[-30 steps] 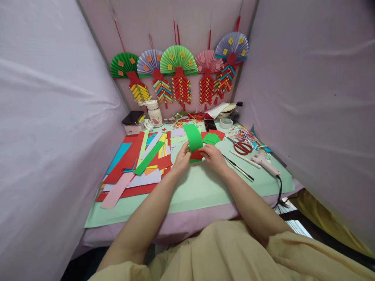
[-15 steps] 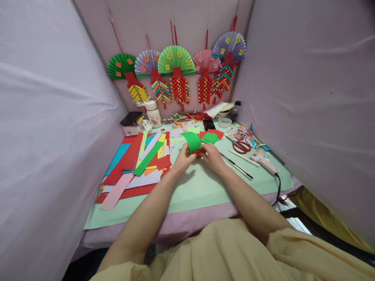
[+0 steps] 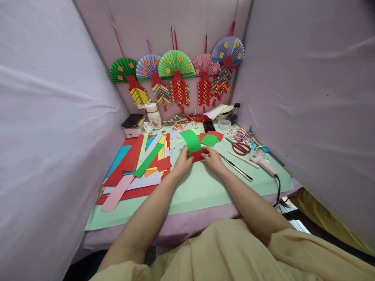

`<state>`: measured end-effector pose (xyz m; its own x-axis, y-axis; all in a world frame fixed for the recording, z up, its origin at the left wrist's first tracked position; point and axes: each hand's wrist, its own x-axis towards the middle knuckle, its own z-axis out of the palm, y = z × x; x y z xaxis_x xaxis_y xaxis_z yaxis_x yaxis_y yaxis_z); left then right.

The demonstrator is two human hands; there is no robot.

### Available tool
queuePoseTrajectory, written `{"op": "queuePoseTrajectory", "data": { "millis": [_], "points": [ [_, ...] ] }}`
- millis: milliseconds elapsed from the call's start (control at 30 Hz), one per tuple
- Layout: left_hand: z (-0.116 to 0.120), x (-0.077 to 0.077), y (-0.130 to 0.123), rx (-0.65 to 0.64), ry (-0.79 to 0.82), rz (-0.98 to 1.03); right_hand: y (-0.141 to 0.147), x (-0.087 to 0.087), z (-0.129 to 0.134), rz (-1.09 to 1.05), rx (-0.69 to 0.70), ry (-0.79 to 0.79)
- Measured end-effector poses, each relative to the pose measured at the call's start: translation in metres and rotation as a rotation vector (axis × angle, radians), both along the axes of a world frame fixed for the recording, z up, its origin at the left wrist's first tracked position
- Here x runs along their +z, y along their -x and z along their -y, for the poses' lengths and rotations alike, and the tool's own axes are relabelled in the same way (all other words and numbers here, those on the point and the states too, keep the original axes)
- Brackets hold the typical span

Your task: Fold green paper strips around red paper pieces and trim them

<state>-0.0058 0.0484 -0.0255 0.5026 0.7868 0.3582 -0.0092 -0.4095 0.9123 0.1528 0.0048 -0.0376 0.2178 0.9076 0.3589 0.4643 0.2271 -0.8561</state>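
A curved green paper strip (image 3: 191, 141) and a red paper piece (image 3: 197, 155) lie together between my hands, above the middle of the table. My left hand (image 3: 183, 160) pinches their left side, thumb in front on the red paper. On the right edge of the red paper, my right hand (image 3: 213, 158) is closed with thumb and fingertips. The strip's free end arches up and away to the far left. Just behind lie small green paper squares (image 3: 210, 139) and red paper pieces.
Coloured paper strips (image 3: 149, 159) are piled at left. Right of my hands lie a dark-and-white thin stick (image 3: 236, 168), a white stick (image 3: 243, 159), red-handled scissors (image 3: 241, 148) and a corded glue gun (image 3: 264, 163). Behind stand a bottle (image 3: 154, 116) and a tape roll (image 3: 224, 124); paper fans (image 3: 177, 64) hang above.
The red paper has turned so that its flat face now shows below the green strip. Both hands keep hold, nearly in the same place. The view has tilted slightly upward.
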Motion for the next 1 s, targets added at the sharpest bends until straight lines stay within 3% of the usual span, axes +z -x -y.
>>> {"op": "queuePoseTrajectory", "data": {
  "millis": [233, 467, 667, 1000],
  "points": [
    [-0.001, -0.004, 0.001, 0.143, -0.121, -0.179, 0.008, 0.009, 0.005, 0.119, 0.044, 0.014],
    [0.0, -0.002, -0.003, 0.119, -0.133, -0.019, 0.007, 0.01, 0.006, -0.009, 0.032, -0.066],
    [-0.001, 0.0, 0.006, 0.21, -0.098, -0.232, 0.004, 0.008, 0.006, 0.086, 0.048, 0.031],
    [0.01, 0.015, 0.006, 0.233, -0.028, -0.345, 0.005, 0.01, 0.006, 0.03, 0.057, 0.056]
  ]
}}
